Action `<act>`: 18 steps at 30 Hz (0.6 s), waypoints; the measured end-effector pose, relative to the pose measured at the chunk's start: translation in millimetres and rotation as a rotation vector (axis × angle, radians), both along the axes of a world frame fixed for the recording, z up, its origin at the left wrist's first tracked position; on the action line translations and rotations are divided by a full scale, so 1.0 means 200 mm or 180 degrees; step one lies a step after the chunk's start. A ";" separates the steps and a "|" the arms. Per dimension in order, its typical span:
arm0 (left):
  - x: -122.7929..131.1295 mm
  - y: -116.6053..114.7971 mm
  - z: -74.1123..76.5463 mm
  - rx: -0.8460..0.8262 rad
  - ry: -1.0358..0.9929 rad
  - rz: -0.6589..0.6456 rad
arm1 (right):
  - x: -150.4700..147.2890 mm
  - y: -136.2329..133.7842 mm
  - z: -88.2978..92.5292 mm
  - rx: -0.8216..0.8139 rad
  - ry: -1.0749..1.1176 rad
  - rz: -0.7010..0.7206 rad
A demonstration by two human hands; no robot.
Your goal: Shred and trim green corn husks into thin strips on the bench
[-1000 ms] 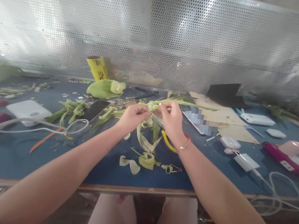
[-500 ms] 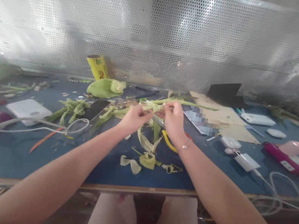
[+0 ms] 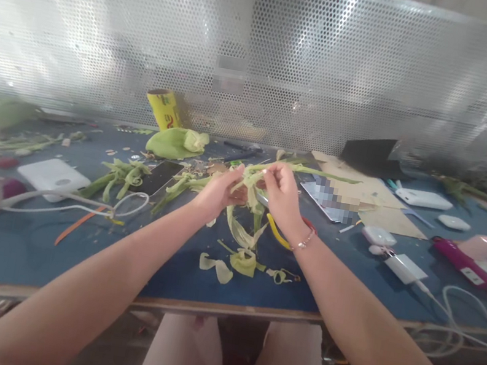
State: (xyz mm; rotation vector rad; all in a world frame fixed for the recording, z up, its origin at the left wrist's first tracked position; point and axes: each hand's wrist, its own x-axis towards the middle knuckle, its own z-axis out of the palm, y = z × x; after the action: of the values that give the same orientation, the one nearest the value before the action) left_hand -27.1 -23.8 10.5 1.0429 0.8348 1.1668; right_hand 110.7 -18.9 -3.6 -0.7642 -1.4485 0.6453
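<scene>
Pale green corn husk strips (image 3: 252, 181), bunched or knotted, are gripped between my two hands above the blue tabletop. My left hand (image 3: 217, 192) is closed on their left side, thumb pointing up. The fingertips of my right hand (image 3: 284, 194) pinch the right side, and a long green strip (image 3: 331, 175) sticks out to the right past them. Some husk ends hang below the hands. How the strips are joined is partly hidden by the fingers. Loose husk pieces (image 3: 243, 262) lie on the table below, and a yellow curved strip (image 3: 278, 232) is beside my right wrist.
A husk bundle (image 3: 125, 176), a black phone (image 3: 164, 175) and a white square device (image 3: 54, 177) lie left. Behind stand a yellow tube (image 3: 163, 109) and a perforated metal panel (image 3: 292, 60). Rightward are another phone (image 3: 327, 198), brown paper (image 3: 393, 219), chargers and a white cable (image 3: 471, 326).
My left thumb and fingers have shifted up around the husk strips, and a pale strip now hangs down between the hands. The whole view has moved slightly.
</scene>
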 end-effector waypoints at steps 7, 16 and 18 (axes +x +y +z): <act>0.05 -0.04 0.00 -0.0182 -0.0426 0.0192 | -0.06 -0.04 0.01 -0.0261 0.0193 -0.0235; 0.07 -0.05 0.00 -0.0252 -0.0688 0.0196 | -0.04 -0.03 0.02 -0.0276 -0.0200 -0.0517; 0.08 -0.05 0.00 -0.0143 -0.0634 0.0264 | -0.05 -0.03 0.01 -0.0366 -0.0176 -0.0344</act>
State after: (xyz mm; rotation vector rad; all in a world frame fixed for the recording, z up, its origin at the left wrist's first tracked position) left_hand -11.9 -34.7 10.1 0.8463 0.7488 1.2933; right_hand 100.7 -25.3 -1.5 -0.9504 -1.4188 0.6326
